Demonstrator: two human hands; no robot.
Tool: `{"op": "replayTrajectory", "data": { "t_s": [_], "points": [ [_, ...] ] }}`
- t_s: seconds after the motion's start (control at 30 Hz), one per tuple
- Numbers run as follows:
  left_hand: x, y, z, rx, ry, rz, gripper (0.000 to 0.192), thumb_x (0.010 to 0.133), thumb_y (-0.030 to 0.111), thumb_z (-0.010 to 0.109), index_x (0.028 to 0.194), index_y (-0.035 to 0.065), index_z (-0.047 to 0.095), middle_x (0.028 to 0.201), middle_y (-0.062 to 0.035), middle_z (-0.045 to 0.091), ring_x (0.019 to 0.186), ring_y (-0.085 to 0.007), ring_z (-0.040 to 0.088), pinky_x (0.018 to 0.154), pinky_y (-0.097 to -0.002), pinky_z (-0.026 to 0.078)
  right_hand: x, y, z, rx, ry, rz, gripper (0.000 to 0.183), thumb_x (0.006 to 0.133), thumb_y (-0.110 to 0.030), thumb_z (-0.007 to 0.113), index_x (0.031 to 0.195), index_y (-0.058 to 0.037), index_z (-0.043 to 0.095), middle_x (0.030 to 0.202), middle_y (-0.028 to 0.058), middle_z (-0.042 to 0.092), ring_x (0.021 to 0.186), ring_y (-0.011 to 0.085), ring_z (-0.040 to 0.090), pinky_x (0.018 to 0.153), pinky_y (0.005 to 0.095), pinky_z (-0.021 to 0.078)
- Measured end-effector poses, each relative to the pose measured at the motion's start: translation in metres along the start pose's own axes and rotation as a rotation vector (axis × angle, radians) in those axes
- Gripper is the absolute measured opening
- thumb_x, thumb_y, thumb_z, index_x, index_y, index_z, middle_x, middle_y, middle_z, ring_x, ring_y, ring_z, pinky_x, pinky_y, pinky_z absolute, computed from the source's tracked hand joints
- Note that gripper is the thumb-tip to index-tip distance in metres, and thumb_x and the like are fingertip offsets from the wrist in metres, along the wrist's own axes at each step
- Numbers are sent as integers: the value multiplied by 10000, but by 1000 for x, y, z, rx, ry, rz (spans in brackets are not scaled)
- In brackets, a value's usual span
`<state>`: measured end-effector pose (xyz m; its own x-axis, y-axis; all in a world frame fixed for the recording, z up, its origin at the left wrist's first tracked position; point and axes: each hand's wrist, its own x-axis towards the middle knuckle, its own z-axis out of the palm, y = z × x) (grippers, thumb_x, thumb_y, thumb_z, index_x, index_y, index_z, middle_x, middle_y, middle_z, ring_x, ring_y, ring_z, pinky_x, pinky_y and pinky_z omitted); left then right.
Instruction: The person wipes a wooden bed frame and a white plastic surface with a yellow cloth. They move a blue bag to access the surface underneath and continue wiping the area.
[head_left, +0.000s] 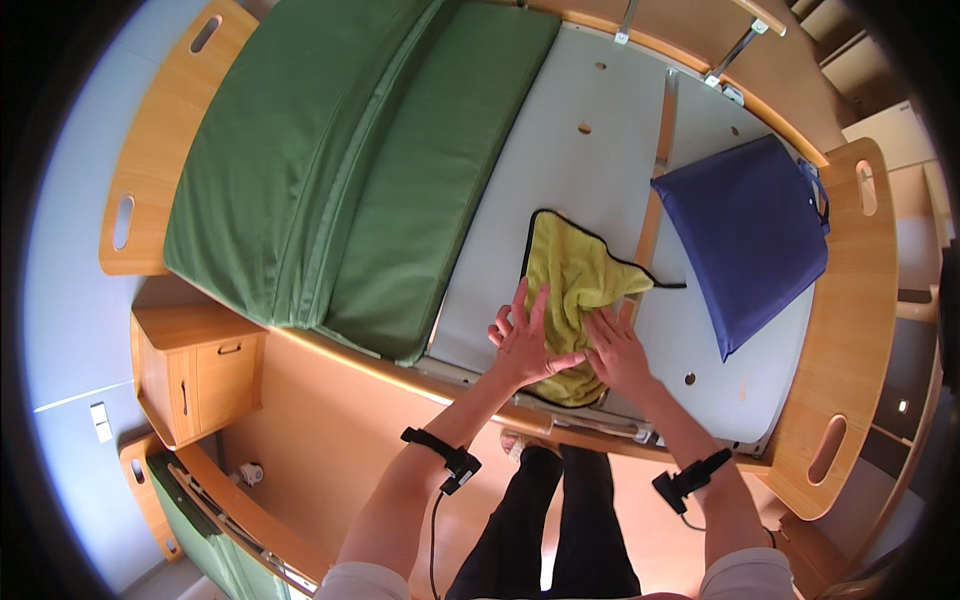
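A yellow-green cloth with a black edge lies rumpled on the grey bed board, one corner reaching to the right. My left hand rests at the cloth's left side, fingers spread, thumb across the cloth. On its lower right part lies my right hand, palm down with fingers fairly straight; its fingertips touch the cloth. The two hands nearly meet at the left thumb. Neither hand visibly grips the cloth. Both forearms wear black straps with small devices.
A folded green mattress covers the bed's left part. To the right lies a dark blue cushion against the wooden end board. A wooden bedside cabinet stands at lower left. The near bed rail runs just before my legs.
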<state>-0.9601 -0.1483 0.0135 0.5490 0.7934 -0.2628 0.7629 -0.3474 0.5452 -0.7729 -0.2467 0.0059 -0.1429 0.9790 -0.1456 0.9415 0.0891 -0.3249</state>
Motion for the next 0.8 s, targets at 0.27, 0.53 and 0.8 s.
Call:
{"op": "replayTrajectory", "data": {
  "t_s": [0.27,0.53,0.8],
  "points": [
    [84,-1,2,89,10,75,1288,499,867,626,1515,280,94,1564,-138,-7,1252,-439,230,972,-578,225,107,26,32,-83,109,59,552,899,-415,496,1419,-246,415,1455,143,393,1327,363,369,1109,494,252],
    [176,1,-32,227,-165,-139,1323,457,815,701,1515,345,60,1581,-60,-57,1352,-422,149,1002,-609,242,228,84,-5,-68,279,147,614,911,-431,490,1474,-262,313,1498,87,347,1390,308,278,1151,476,167],
    [255,19,-51,319,-255,-90,1391,423,647,835,1518,328,38,1590,-47,-75,1387,-443,125,1031,-634,210,274,115,-22,-105,446,291,575,901,-335,513,1448,-237,365,1463,111,385,1371,317,305,1141,488,181]
  ]
}}
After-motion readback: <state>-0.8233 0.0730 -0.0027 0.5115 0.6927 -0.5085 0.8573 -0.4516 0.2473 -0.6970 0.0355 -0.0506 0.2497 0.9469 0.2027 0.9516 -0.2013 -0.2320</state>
